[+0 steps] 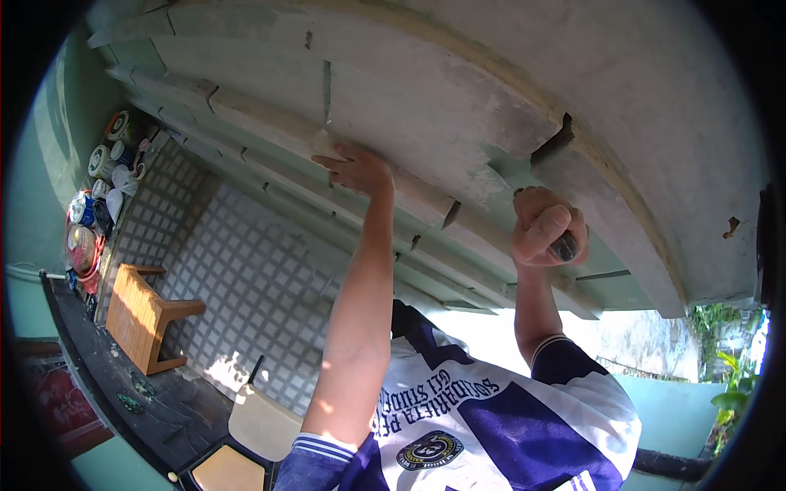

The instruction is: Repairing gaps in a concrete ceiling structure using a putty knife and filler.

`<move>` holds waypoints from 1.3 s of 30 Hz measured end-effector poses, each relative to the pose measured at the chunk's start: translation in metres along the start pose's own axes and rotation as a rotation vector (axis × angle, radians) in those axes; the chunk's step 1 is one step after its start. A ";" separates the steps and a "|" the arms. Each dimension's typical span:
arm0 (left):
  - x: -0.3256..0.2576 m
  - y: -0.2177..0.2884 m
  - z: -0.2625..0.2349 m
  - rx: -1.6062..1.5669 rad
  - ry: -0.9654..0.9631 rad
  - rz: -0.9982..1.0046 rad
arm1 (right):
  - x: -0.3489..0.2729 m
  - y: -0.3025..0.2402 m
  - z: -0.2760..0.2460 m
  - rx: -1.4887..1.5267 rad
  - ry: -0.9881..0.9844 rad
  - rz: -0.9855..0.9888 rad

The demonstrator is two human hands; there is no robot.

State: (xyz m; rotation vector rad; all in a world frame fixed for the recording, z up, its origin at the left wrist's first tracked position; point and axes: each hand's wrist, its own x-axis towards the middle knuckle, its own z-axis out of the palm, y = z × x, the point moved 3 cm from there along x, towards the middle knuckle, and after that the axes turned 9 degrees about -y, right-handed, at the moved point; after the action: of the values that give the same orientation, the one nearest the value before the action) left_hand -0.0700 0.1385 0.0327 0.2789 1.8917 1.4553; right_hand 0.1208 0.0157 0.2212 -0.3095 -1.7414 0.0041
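Stepped grey-white boards (458, 98) with raised ledges fill the upper part of the view. My left hand (360, 170) is raised to one of these ledges, fingers apart and resting against its edge, holding nothing. To the right, my right hand (547, 229) is closed in a fist round a tool with a dark handle (565, 245). The handle's butt end sticks out below my fingers. A small bit of the tool shows at the top of the fist, by a pale green gap in the boards; its kind cannot be made out.
A brown plastic stool (143, 319) stands on the checkered tile floor (246, 237) at the left. Several paint buckets (102, 164) and bags line the wall beyond it. Below is a beige chair (266, 421). Green plants (729, 401) show at the right edge.
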 end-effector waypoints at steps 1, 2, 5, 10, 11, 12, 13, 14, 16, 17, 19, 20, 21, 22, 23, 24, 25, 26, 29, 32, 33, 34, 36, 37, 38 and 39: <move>0.000 0.000 0.000 -0.006 -0.006 -0.008 | 0.001 0.000 0.001 -0.013 -0.035 0.017; 0.002 0.000 0.001 -0.014 -0.011 -0.015 | 0.003 -0.003 0.000 -0.012 -0.031 0.015; 0.003 -0.004 0.000 -0.006 -0.011 -0.017 | 0.003 -0.004 -0.005 0.193 0.073 0.014; 0.003 -0.003 0.001 -0.013 0.007 0.012 | 0.001 0.000 -0.002 0.105 0.134 0.122; 0.003 -0.004 0.002 -0.011 -0.004 -0.005 | 0.000 0.002 -0.001 0.105 0.138 0.121; 0.003 -0.003 0.003 -0.010 -0.003 -0.001 | -0.004 0.008 0.003 -0.034 0.127 0.173; 0.004 -0.002 0.003 -0.020 0.016 0.016 | -0.006 0.012 0.005 -0.173 0.116 0.225; 0.005 -0.001 0.002 -0.030 0.035 0.032 | -0.009 0.012 0.005 -0.172 0.118 0.225; 0.003 -0.005 0.001 -0.014 0.017 0.016 | -0.013 0.009 0.008 -0.177 0.077 0.193; 0.001 -0.006 -0.001 0.000 0.001 -0.003 | -0.012 0.006 0.007 -0.172 0.076 0.194; 0.002 0.000 0.001 -0.009 0.016 0.007 | -0.007 -0.001 0.004 0.017 0.168 0.127; 0.001 0.000 0.001 -0.014 0.021 0.016 | -0.007 0.001 0.003 0.016 0.168 0.132; 0.000 -0.001 0.001 -0.011 0.020 0.014 | -0.005 0.005 0.004 -0.019 0.132 0.145; -0.001 -0.001 0.001 -0.026 0.009 0.008 | -0.004 0.007 0.004 -0.055 0.095 0.157; 0.001 -0.001 0.001 -0.045 0.003 0.004 | -0.003 0.004 0.003 -0.051 0.096 0.156; 0.003 -0.002 0.000 -0.047 0.007 0.006 | -0.001 -0.002 -0.001 0.041 0.128 0.141; 0.004 -0.002 -0.001 -0.021 0.015 0.004 | 0.000 -0.005 -0.002 0.133 0.160 0.125; 0.002 -0.003 0.000 0.008 0.017 0.001 | -0.004 -0.001 -0.002 0.131 0.161 0.125; 0.002 -0.002 0.002 -0.070 -0.014 0.013 | -0.010 0.007 0.006 -0.103 0.057 0.175; 0.004 -0.003 0.000 -0.006 0.036 0.022 | -0.008 0.000 0.004 0.046 0.161 0.092; 0.002 -0.003 0.001 -0.004 0.031 0.023 | -0.013 0.008 0.005 -0.032 0.132 0.137; 0.000 -0.003 0.003 -0.028 0.015 0.018 | -0.016 0.013 0.005 -0.111 0.104 0.182; 0.006 -0.006 0.003 -0.057 0.011 0.018 | -0.017 0.009 0.009 -0.093 0.073 0.184; 0.010 -0.009 0.002 -0.025 0.029 0.021 | -0.017 0.008 0.012 -0.080 0.040 0.187; 0.008 -0.008 0.001 0.011 0.041 0.020 | -0.017 0.008 0.010 -0.082 0.039 0.189; 0.006 -0.006 0.002 0.012 0.039 0.019 | -0.018 0.007 0.009 -0.076 0.058 0.154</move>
State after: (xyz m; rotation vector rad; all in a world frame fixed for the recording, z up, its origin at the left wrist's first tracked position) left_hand -0.0715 0.1413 0.0245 0.2766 1.9342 1.4719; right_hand 0.1167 0.0203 0.2012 -0.4947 -1.6593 0.0406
